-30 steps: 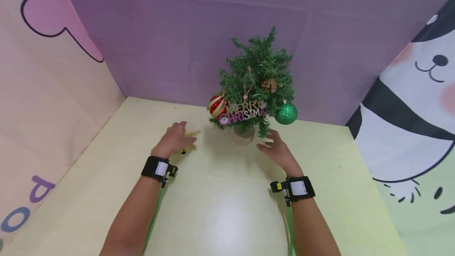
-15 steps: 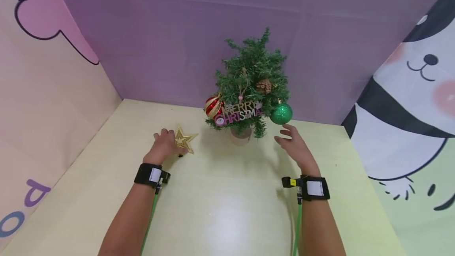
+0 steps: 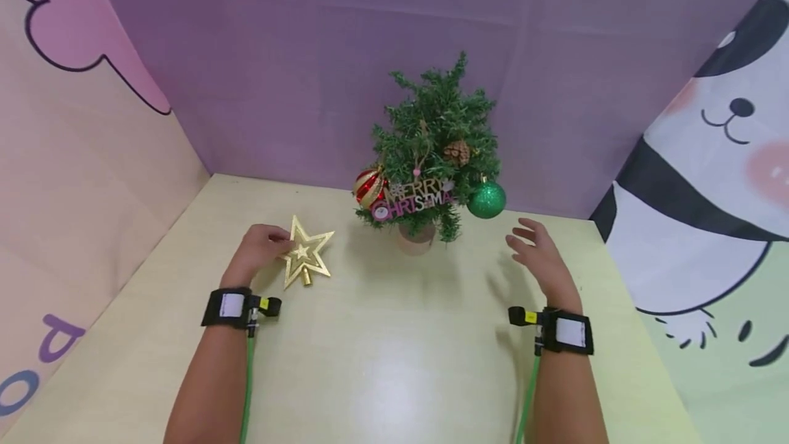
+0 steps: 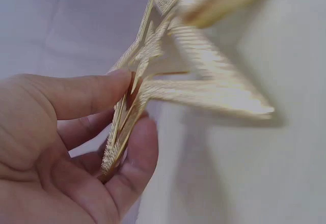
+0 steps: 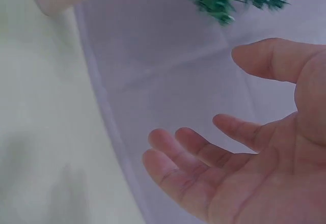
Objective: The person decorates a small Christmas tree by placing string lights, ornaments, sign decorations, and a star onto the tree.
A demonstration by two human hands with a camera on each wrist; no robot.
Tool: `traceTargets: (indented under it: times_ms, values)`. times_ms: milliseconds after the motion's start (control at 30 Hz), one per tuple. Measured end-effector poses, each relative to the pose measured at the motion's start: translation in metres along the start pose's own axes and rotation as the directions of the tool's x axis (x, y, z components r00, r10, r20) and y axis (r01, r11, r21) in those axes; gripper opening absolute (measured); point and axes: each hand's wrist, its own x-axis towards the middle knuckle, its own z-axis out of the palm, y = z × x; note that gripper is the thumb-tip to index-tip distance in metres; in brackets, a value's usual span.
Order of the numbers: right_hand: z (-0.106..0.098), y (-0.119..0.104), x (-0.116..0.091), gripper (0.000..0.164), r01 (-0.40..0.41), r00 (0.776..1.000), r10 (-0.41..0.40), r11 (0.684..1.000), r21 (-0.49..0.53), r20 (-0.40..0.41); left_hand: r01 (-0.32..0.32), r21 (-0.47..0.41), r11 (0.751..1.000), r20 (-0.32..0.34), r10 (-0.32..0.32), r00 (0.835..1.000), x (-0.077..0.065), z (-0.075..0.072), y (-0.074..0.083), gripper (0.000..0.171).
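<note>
My left hand [image 3: 260, 250] pinches a gold star tree topper [image 3: 311, 252] by one of its points, left of the small Christmas tree [image 3: 440, 115]. In the left wrist view the thumb and fingers [image 4: 141, 152] grip the star's frame [image 4: 204, 89], and its short tube points away from the hand. To the right of the tree my right hand [image 3: 542, 259] hovers with fingers spread and nothing in it. Its palm and relaxed fingers [image 5: 188, 183] show in the right wrist view, below the green branches [image 5: 219, 0].
On the tree hang a red-and-gold striped ball [image 3: 370, 188], a Merry Christmas sign [image 3: 413, 199], a pine cone [image 3: 457, 152] and a green glitter ball [image 3: 487, 199]. A round base [image 3: 414, 242] supports it on the pale table [image 3: 382, 334]. Purple cloth [image 3: 277, 88] stands behind.
My left hand has drawn left with the star, which now faces the head camera more fully. The right hand has moved right, away from the tree.
</note>
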Motion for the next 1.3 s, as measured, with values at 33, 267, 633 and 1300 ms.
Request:
traceTargets:
  times_ms: [33, 267, 633, 1300]
  values:
    - [-0.003, -0.001, -0.002, 0.082, 0.006, 1.000, -0.006, 1.000, 0.001, -0.020, -0.016, -0.047, 0.999, 0.001, 0.016, 1.000, -0.003, -0.005, 0.002, 0.028]
    - [-0.016, -0.039, -0.037, 0.061, 0.124, 0.934, -0.148, 0.988, -0.093, -0.327, -0.182, -0.093, 0.979, -0.168, 0.165, 0.972, -0.027, -0.034, 0.048, 0.025]
    - [0.018, -0.126, -0.090, 0.046, 0.690, 0.648, -0.639, 0.723, -0.035, -0.415, -0.642, -0.159, 0.750, -0.523, 0.488, 0.699, -0.065, -0.036, 0.181, 0.016]
    - [0.043, -0.256, -0.044, 0.012, 0.803, 0.591, -0.772, 0.590, 0.080, -0.234, -0.794, -0.172, 0.583, -0.317, 0.731, 0.605, -0.036, -0.001, 0.313, 0.014]
